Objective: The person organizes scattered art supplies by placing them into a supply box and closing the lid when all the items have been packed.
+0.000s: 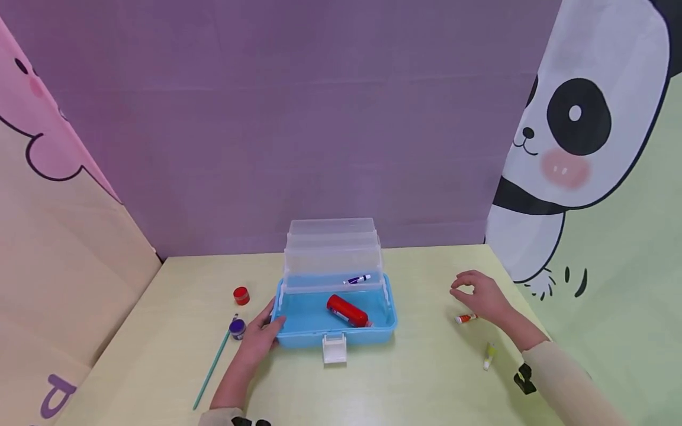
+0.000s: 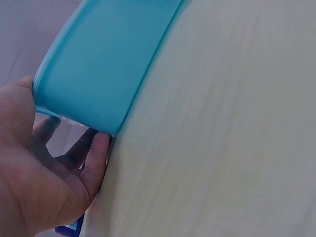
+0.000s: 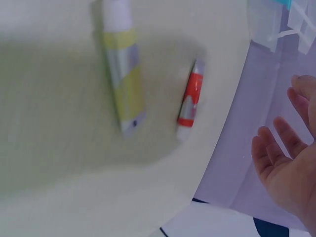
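Note:
My left hand (image 1: pixel 258 338) grips the left end of a light blue plastic box (image 1: pixel 364 336), thumb over the rim and fingers against the outer wall. The box's clear lid (image 1: pixel 331 241) stands raised at the back. A red bottle (image 1: pixel 346 310) lies slanted inside, and a small purple-and-white tube (image 1: pixel 358 279) is behind it. On the right, my right hand (image 1: pixel 483 299) hovers with loosely bent fingers and nothing between them. Below it on the table lie a red paint tube (image 3: pixel 190 98) and a yellow paint tube (image 3: pixel 126 79).
Left of the box stand a red-lidded jar (image 1: pixel 241 295) and a purple-lidded jar (image 1: pixel 237 329). A teal paintbrush (image 1: pixel 215 362) lies lengthwise beside the purple one. The white latch (image 1: pixel 334 350) hangs at the box front. A purple cloth wall (image 1: pixel 256 148) borders the table's far edge.

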`<action>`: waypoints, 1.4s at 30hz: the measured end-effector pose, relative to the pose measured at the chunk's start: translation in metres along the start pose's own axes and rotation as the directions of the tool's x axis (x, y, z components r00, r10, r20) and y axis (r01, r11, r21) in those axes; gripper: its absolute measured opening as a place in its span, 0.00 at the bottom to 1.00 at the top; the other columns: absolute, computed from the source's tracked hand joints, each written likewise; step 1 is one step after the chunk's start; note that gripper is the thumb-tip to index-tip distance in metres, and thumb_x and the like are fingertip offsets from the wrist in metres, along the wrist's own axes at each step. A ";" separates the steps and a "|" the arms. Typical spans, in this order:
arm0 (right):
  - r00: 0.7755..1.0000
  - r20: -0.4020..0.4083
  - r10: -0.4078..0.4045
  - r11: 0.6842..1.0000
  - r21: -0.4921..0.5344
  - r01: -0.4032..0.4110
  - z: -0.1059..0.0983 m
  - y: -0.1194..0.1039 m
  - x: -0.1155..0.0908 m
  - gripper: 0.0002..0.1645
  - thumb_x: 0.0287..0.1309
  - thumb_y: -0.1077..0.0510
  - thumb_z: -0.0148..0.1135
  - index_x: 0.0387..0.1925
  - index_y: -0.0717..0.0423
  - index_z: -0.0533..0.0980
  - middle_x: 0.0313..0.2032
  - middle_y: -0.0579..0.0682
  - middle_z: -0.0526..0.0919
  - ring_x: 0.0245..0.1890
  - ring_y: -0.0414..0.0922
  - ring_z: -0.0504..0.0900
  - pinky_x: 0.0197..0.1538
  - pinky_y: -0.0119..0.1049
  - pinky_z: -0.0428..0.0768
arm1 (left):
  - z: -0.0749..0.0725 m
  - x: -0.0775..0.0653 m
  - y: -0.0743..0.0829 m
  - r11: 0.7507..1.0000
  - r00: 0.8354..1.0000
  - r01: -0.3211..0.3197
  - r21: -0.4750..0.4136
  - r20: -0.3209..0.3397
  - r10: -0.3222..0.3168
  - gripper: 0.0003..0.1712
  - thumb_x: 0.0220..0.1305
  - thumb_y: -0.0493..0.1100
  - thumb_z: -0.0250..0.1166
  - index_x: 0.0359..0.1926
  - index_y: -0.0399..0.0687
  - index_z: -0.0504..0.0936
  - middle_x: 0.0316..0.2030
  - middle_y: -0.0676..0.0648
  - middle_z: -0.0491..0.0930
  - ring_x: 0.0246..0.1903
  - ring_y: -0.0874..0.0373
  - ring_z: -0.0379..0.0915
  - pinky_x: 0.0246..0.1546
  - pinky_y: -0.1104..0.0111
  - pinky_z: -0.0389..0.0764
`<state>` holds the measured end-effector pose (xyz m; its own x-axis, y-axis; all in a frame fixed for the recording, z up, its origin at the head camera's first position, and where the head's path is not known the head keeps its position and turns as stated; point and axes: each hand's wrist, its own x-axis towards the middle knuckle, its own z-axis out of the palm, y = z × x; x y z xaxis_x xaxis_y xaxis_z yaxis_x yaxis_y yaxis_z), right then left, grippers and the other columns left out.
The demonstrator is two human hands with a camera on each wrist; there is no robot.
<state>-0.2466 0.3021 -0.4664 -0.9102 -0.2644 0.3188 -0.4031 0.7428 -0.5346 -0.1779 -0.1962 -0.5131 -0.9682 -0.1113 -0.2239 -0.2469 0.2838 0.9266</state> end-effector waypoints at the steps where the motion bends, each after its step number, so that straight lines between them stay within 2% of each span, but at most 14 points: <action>1: 1.000 0.010 -0.002 1.000 -0.005 0.002 -0.001 0.003 -0.002 0.05 0.57 0.57 0.68 0.33 0.56 0.83 0.46 0.59 0.80 0.49 0.58 0.78 0.43 0.52 0.80 | -0.001 -0.001 0.000 1.000 1.000 0.004 -0.002 -0.001 -0.004 0.39 0.70 0.54 0.57 0.76 0.63 0.50 0.64 0.33 0.61 0.60 0.35 0.64 0.50 0.55 0.78; 5: 1.000 0.020 0.000 0.999 -0.039 0.001 -0.005 0.013 -0.012 0.03 0.56 0.58 0.69 0.32 0.54 0.83 0.45 0.58 0.81 0.47 0.58 0.78 0.42 0.49 0.79 | -0.002 -0.002 -0.002 1.000 1.000 0.012 0.006 0.004 -0.012 0.40 0.69 0.54 0.57 0.76 0.63 0.50 0.65 0.33 0.59 0.61 0.33 0.62 0.50 0.54 0.78; 10: 1.000 -0.006 -0.012 0.998 -0.063 0.012 -0.013 0.019 -0.020 0.03 0.53 0.63 0.69 0.31 0.54 0.83 0.42 0.57 0.82 0.44 0.57 0.80 0.42 0.53 0.79 | -0.001 0.001 -0.001 1.000 1.000 -0.002 -0.012 0.007 0.002 0.40 0.69 0.54 0.58 0.76 0.63 0.51 0.64 0.33 0.60 0.60 0.34 0.63 0.50 0.54 0.78; 14: 1.000 0.023 -0.012 0.998 -0.062 0.014 -0.020 0.019 -0.025 0.04 0.52 0.64 0.70 0.31 0.55 0.82 0.41 0.56 0.81 0.41 0.59 0.81 0.43 0.54 0.79 | 0.000 0.001 -0.001 1.000 1.000 0.000 -0.016 -0.004 0.000 0.40 0.69 0.55 0.59 0.76 0.64 0.51 0.64 0.33 0.61 0.59 0.36 0.65 0.49 0.55 0.79; 18: 0.998 0.056 0.014 0.997 -0.076 -0.009 -0.028 0.020 -0.029 0.04 0.52 0.64 0.70 0.32 0.56 0.82 0.39 0.54 0.82 0.40 0.60 0.81 0.42 0.51 0.78 | -0.002 -0.002 -0.001 1.000 1.000 0.006 -0.006 0.006 -0.006 0.40 0.69 0.55 0.58 0.76 0.63 0.50 0.65 0.33 0.59 0.60 0.35 0.63 0.50 0.55 0.78; 25: 0.994 0.074 0.076 0.994 -0.089 -0.069 -0.041 0.028 -0.030 0.06 0.54 0.62 0.69 0.35 0.59 0.83 0.40 0.57 0.83 0.40 0.61 0.80 0.43 0.53 0.77 | -0.002 -0.001 0.002 1.000 1.000 -0.005 -0.024 0.003 0.005 0.39 0.70 0.52 0.57 0.76 0.63 0.50 0.66 0.33 0.58 0.61 0.34 0.62 0.51 0.54 0.77; 31: 0.990 0.109 0.088 0.993 -0.087 -0.079 -0.042 0.034 -0.032 0.06 0.53 0.60 0.70 0.34 0.57 0.83 0.39 0.55 0.83 0.40 0.60 0.80 0.43 0.52 0.77 | 0.000 0.002 0.001 1.000 1.000 0.007 -0.027 0.006 -0.007 0.39 0.70 0.52 0.57 0.76 0.64 0.51 0.66 0.33 0.59 0.61 0.34 0.63 0.52 0.54 0.77; 34: 0.989 0.119 0.086 0.993 -0.087 -0.076 -0.041 0.036 -0.031 0.06 0.53 0.61 0.71 0.34 0.57 0.83 0.39 0.55 0.83 0.40 0.60 0.80 0.43 0.51 0.77 | -0.001 0.003 0.003 1.000 1.000 -0.004 -0.022 0.000 0.004 0.39 0.70 0.53 0.57 0.76 0.64 0.52 0.63 0.34 0.62 0.59 0.36 0.65 0.51 0.55 0.78; 42: 0.979 0.186 0.083 0.992 -0.111 -0.063 -0.037 0.045 -0.032 0.07 0.52 0.60 0.71 0.34 0.57 0.83 0.38 0.54 0.83 0.39 0.58 0.79 0.40 0.49 0.77 | 0.002 -0.004 0.003 1.000 1.000 -0.006 -0.024 -0.009 0.006 0.38 0.70 0.51 0.58 0.76 0.62 0.52 0.60 0.34 0.64 0.57 0.37 0.66 0.49 0.56 0.79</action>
<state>-0.2321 0.3668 -0.4714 -0.9424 -0.3114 0.1223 -0.3317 0.8219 -0.4632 -0.1753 -0.1934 -0.5101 -0.9693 -0.1183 -0.2156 -0.2399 0.2614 0.9349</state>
